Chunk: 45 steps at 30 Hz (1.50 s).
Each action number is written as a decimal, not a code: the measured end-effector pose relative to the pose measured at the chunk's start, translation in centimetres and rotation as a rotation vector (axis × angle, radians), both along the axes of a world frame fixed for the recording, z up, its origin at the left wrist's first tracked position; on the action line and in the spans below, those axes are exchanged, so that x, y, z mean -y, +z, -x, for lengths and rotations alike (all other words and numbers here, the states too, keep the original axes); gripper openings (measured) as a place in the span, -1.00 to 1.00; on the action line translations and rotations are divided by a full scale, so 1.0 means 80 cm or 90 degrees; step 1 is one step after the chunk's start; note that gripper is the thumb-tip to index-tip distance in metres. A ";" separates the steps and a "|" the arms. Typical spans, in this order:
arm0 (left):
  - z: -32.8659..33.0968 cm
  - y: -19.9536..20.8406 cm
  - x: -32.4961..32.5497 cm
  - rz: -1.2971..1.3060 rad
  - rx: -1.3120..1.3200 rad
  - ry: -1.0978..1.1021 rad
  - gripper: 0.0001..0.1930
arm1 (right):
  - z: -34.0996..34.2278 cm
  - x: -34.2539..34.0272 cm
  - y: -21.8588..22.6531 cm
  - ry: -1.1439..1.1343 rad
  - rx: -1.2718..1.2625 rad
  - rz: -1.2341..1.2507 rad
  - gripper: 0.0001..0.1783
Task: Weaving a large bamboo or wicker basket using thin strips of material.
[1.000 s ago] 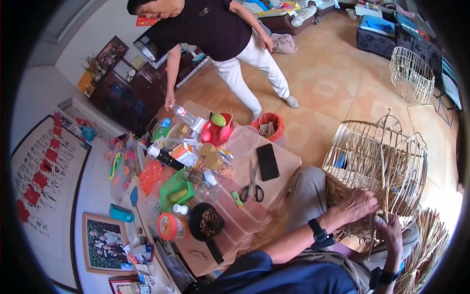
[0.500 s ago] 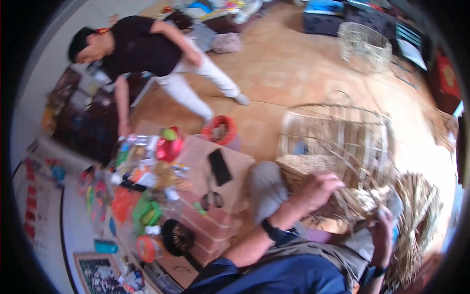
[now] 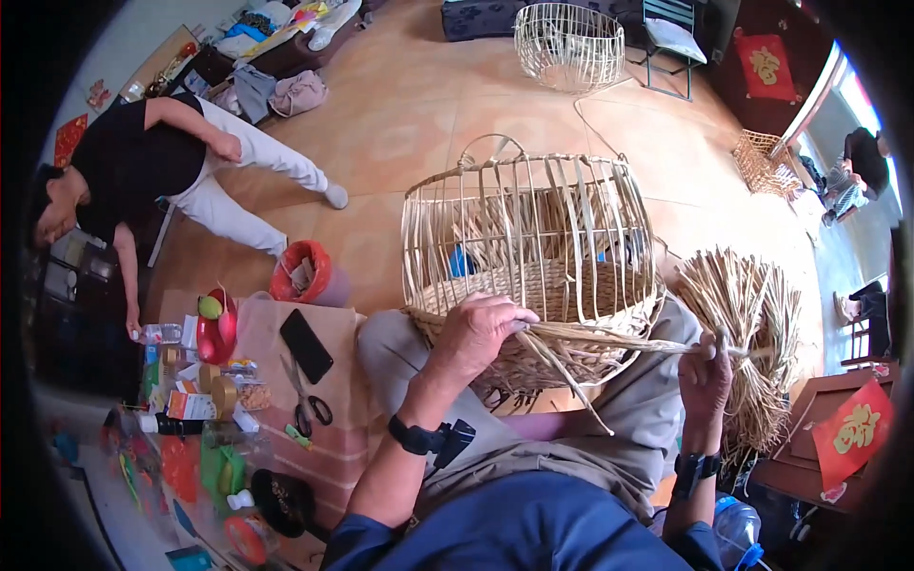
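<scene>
Across my knees rests a half-woven straw basket [image 3: 533, 276], its lower wall braided and its upper ribs bare. A strand of dried straw [image 3: 619, 335] runs sideways across the front of the basket, with loose ends hanging down. My left hand [image 3: 481, 333] pinches its left end near the basket's front rim. At the other end, my right hand [image 3: 706, 376] grips the strand between thumb and fingers, beside my right knee. Just beyond that hand stands a big bundle of dried straw [image 3: 747, 333].
On my left, a low table holds scissors [image 3: 307, 404], a black phone [image 3: 307, 344], a red bowl [image 3: 217, 328] and several packages. A red bin [image 3: 303, 271] stands behind it. A person [image 3: 143, 143] leans over at far left. An open-ribbed basket [image 3: 569, 48] sits on the floor ahead.
The view has swung right, so everything appears further left. My hands now stretch the straw strand between them. The person at left still reaches down toward the table.
</scene>
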<state>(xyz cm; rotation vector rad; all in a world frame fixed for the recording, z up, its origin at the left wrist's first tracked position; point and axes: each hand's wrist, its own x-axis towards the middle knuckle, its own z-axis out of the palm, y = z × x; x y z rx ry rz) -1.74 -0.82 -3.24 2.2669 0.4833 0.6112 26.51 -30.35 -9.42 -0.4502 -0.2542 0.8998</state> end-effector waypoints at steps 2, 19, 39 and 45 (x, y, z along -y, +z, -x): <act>0.001 -0.001 -0.001 -0.020 -0.006 0.006 -0.84 | -0.003 0.011 0.000 -0.073 -0.037 0.020 -0.78; 0.003 0.008 -0.001 0.029 -0.026 -0.003 -0.85 | 0.179 -0.120 0.088 0.086 1.179 0.509 -0.90; 0.017 0.004 0.020 -0.098 0.017 0.000 -0.73 | 0.132 -0.111 0.212 0.422 0.314 0.370 -0.56; 0.004 -0.007 0.020 -0.054 0.010 0.097 -0.78 | 0.054 -0.077 0.142 0.185 0.025 -0.114 -0.73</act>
